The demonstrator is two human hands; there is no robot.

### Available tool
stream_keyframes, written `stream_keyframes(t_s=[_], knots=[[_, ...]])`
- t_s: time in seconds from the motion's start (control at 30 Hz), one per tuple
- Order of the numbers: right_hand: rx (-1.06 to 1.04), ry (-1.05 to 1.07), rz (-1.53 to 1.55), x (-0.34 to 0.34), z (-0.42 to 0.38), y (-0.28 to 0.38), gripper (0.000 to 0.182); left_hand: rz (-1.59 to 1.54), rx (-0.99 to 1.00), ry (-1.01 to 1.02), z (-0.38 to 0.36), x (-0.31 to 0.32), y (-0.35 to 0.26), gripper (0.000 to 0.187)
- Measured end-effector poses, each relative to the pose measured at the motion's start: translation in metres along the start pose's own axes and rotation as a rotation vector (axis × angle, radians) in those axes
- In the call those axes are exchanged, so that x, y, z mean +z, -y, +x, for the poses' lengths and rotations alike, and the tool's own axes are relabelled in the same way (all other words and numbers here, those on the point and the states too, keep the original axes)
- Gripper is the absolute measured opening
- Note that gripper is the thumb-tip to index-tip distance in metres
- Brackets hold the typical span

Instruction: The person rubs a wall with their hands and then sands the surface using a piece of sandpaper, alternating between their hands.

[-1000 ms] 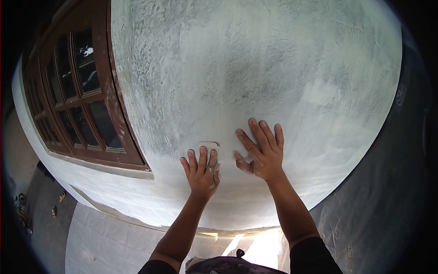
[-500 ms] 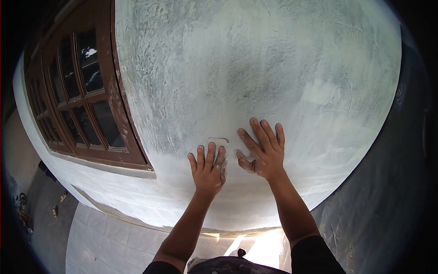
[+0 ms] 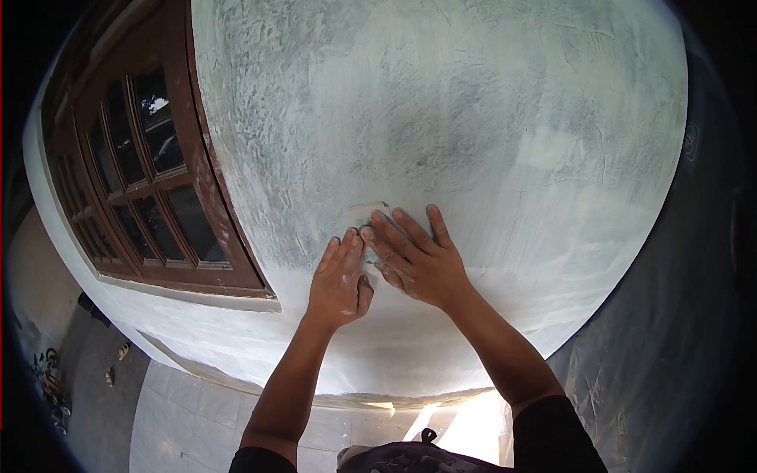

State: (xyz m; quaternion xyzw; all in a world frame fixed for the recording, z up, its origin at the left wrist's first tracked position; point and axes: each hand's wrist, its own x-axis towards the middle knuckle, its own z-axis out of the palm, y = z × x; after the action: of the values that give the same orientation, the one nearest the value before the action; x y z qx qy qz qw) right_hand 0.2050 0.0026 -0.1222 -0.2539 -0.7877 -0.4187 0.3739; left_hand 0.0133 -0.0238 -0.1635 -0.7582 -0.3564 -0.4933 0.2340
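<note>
A small, thin pale sheet [image 3: 369,210], its kind not certain but resembling dusty sandpaper, lies flat against the whitish plastered wall [image 3: 505,213]. Its upper edge shows beyond my fingertips, and the rest is mostly covered. My left hand [image 3: 337,284] is laid against the wall at the sheet's lower left, fingers stretched upward and close together. From the right, my right hand [image 3: 422,264] lies flat over part of the sheet with fingers spread, its index finger near my left fingertips. White dust coats both hands.
A brown wooden window [image 3: 150,173] with glass panes and a projecting frame is set in the wall at left. Grey sheeting [image 3: 197,418] covers the ground below. A dark hanging sheet [image 3: 646,339] borders the wall at right.
My right hand has moved left onto the sheet, beside my left hand. The sheet sits a little higher on the wall, and my left hand has shifted left and turned.
</note>
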Motion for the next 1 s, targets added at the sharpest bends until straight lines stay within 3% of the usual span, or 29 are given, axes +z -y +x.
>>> stream_keyframes(t_s=[0.17, 0.23, 0.3, 0.47, 0.7, 0.9, 1.0], knots=[[0.164, 0.032, 0.052, 0.004, 0.014, 0.018, 0.066, 0.32, 0.348, 0.068, 0.051, -0.043, 0.032, 0.055], [0.215, -0.002, 0.014, 0.011, 0.016, 0.023, 0.074, 0.275, 0.331, 0.084, 0.073, -0.059, 0.041, 0.053], [0.191, -0.125, -0.028, 0.013, 0.019, 0.026, 0.07, 0.3, 0.402, 0.085, 0.102, -0.079, 0.047, 0.051], [0.151, -0.145, -0.004, 0.016, 0.013, 0.021, 0.056, 0.506, 0.385, 0.009, 0.153, -0.093, 0.041, 0.054], [0.181, -0.038, -0.074, 0.032, -0.046, 0.063, 0.042, 0.51, 0.413, 0.024, 0.131, -0.083, 0.054, 0.055], [0.391, -0.099, -0.096, 0.008, 0.056, 0.033, 0.05, 0.442, 0.432, 0.018, 0.127, -0.084, 0.057, 0.048], [0.372, -0.084, -0.107, 0.022, 0.026, 0.048, 0.052, 0.532, 0.432, 0.044, 0.114, -0.087, 0.066, 0.049]])
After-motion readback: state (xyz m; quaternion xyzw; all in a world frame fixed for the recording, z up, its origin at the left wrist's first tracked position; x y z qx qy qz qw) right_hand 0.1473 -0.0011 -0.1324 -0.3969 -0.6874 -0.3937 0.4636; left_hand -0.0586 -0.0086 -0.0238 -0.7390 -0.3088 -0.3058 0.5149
